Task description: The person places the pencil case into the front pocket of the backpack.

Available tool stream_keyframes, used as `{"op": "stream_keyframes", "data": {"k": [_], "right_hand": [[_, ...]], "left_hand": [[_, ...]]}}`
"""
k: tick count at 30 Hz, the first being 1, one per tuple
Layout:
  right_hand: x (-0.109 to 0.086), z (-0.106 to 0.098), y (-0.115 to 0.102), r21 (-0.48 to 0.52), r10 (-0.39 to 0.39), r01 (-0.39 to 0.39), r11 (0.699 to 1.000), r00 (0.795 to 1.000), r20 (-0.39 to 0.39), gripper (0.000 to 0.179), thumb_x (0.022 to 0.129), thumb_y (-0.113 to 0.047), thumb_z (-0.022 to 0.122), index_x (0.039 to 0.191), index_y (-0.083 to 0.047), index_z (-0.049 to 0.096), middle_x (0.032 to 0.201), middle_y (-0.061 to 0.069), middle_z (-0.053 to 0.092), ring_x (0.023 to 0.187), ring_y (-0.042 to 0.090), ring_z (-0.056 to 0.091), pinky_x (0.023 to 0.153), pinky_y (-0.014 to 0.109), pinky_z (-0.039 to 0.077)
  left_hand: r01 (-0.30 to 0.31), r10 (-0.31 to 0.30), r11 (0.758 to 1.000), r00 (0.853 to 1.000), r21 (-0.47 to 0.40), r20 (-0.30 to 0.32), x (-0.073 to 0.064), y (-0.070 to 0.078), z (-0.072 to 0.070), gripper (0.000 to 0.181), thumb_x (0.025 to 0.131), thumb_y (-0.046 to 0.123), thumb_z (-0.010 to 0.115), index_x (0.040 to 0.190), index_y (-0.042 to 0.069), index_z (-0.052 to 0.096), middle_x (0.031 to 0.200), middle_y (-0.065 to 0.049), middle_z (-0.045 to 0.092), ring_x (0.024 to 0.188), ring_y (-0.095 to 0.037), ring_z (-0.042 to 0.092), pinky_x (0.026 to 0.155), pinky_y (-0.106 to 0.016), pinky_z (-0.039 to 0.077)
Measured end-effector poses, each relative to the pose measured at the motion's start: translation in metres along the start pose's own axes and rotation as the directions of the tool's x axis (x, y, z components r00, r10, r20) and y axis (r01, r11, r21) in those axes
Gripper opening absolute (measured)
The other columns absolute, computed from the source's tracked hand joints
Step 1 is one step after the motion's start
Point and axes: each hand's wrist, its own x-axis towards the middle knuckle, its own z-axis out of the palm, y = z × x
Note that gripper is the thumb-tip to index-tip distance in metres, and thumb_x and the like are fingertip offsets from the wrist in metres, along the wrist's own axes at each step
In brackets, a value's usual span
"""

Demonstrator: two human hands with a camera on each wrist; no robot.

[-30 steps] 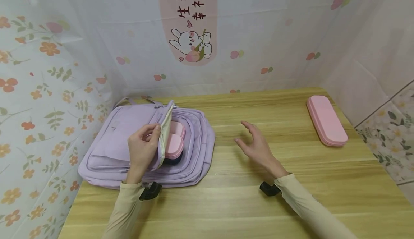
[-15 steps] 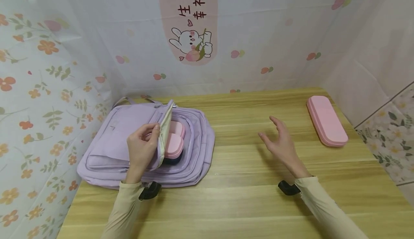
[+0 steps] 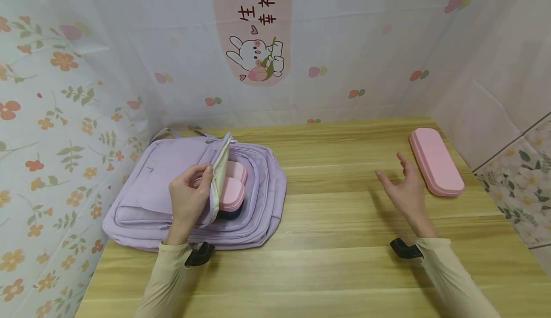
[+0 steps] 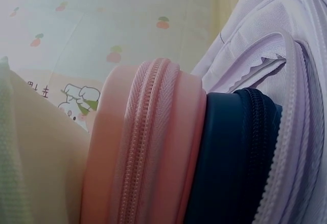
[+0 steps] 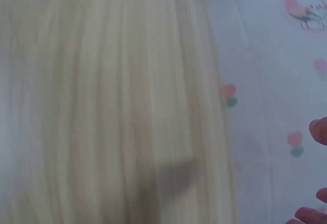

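Pink oblong case at far right of wood-grain table; nearby, right hand with thumb and fingers spread. Left hand pinches raised flap of lilac backpack, whose open pocket holds two pink cases and a navy zippered case.

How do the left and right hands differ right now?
The left hand pinches the flap of the purple backpack; the right hand holds nothing. The left hand is at the backpack, while the right hand is out over the table, near the lone pink case. Both come from beige sleeves.
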Motion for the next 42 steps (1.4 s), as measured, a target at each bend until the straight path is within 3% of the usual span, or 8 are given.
{"op": "stream_keyframes", "data": {"k": [12, 17, 21, 27, 32, 37, 40, 42], "right_hand": [[0.006, -0.034, 0.018, 0.016, 0.163, -0.162, 0.987, 0.974, -0.159, 0.073, 0.093, -0.024, 0.071, 0.155, -0.002, 0.037, 0.157, 0.022, 0.041, 0.143, 0.041, 0.04, 0.123, 0.044, 0.033], [0.008, -0.044, 0.026, -0.003, 0.222, -0.227, 0.974, 0.957, -0.186, 0.075, 0.093, -0.026, 0.07, 0.155, -0.003, 0.036, 0.159, 0.02, 0.04, 0.145, 0.04, 0.038, 0.123, 0.048, 0.031], [0.009, -0.051, 0.034, -0.03, 0.278, -0.294, 0.955, 0.93, -0.24, 0.074, 0.093, -0.03, 0.069, 0.156, -0.007, 0.037, 0.159, 0.018, 0.039, 0.145, 0.039, 0.036, 0.122, 0.053, 0.028], [0.009, -0.058, 0.053, -0.06, 0.286, -0.319, 0.946, 0.905, -0.316, 0.075, 0.091, -0.03, 0.07, 0.153, -0.003, 0.037, 0.158, 0.021, 0.037, 0.144, 0.04, 0.032, 0.121, 0.054, 0.02], [0.01, -0.064, 0.069, -0.101, 0.272, -0.322, 0.941, 0.901, -0.337, 0.072, 0.088, -0.025, 0.073, 0.146, 0.004, 0.042, 0.147, 0.026, 0.043, 0.136, 0.04, 0.035, 0.114, 0.052, 0.026], [0.012, -0.067, 0.082, -0.136, 0.304, -0.368, 0.92, 0.888, -0.344, 0.062, 0.082, -0.025, 0.077, 0.129, 0.005, 0.047, 0.113, 0.011, 0.051, 0.106, 0.028, 0.044, 0.084, 0.038, 0.031], [0.013, -0.067, 0.086, -0.122, 0.348, -0.405, 0.906, 0.879, -0.326, 0.066, 0.081, -0.024, 0.078, 0.13, 0.004, 0.045, 0.112, 0.007, 0.049, 0.105, 0.026, 0.044, 0.084, 0.037, 0.032], [0.012, -0.066, 0.087, -0.107, 0.379, -0.426, 0.898, 0.874, -0.304, 0.071, 0.082, -0.024, 0.076, 0.137, 0.005, 0.04, 0.122, 0.015, 0.048, 0.116, 0.033, 0.043, 0.095, 0.043, 0.034]], "left_hand": [[-0.002, 0.002, 1.0, 1.0, -0.017, 0.003, -0.001, -0.003, 0.0, 0.014, 0.094, 0.002, 0.068, 0.098, -0.009, 0.075, 0.087, -0.027, 0.074, 0.072, 0.011, 0.068, 0.067, -0.008, 0.055], [0.009, -0.009, 0.999, 1.0, -0.035, 0.003, -0.002, -0.003, 0.0, 0.013, 0.093, 0.001, 0.069, 0.098, -0.009, 0.075, 0.088, -0.027, 0.075, 0.072, 0.011, 0.068, 0.069, -0.009, 0.056], [0.008, -0.008, 0.999, 1.0, -0.039, -0.002, -0.003, -0.003, 0.0, 0.013, 0.092, 0.0, 0.07, 0.099, -0.009, 0.075, 0.088, -0.027, 0.075, 0.071, 0.012, 0.067, 0.067, -0.008, 0.055], [0.017, -0.017, 0.999, 1.0, -0.031, -0.003, -0.003, -0.003, 0.0, 0.012, 0.092, 0.001, 0.07, 0.099, -0.009, 0.076, 0.088, -0.027, 0.075, 0.071, 0.012, 0.067, 0.067, -0.008, 0.055], [0.014, -0.014, 0.999, 1.0, -0.034, 0.001, -0.003, -0.002, 0.0, 0.013, 0.093, 0.002, 0.07, 0.098, -0.008, 0.076, 0.088, -0.026, 0.075, 0.072, 0.011, 0.068, 0.068, -0.009, 0.055], [0.011, -0.011, 1.0, 1.0, -0.024, -0.001, -0.002, -0.002, 0.001, 0.013, 0.093, 0.002, 0.07, 0.1, -0.008, 0.076, 0.089, -0.027, 0.075, 0.072, 0.012, 0.067, 0.068, -0.008, 0.055], [0.011, -0.012, 1.0, 1.0, -0.021, -0.001, -0.002, -0.002, 0.001, 0.013, 0.093, 0.002, 0.07, 0.1, -0.008, 0.076, 0.089, -0.027, 0.075, 0.072, 0.012, 0.067, 0.068, -0.008, 0.055], [0.01, -0.01, 1.0, 1.0, -0.025, 0.002, -0.001, -0.002, 0.001, 0.014, 0.093, 0.003, 0.07, 0.099, -0.008, 0.076, 0.088, -0.027, 0.075, 0.073, 0.012, 0.067, 0.068, -0.008, 0.055]]}}
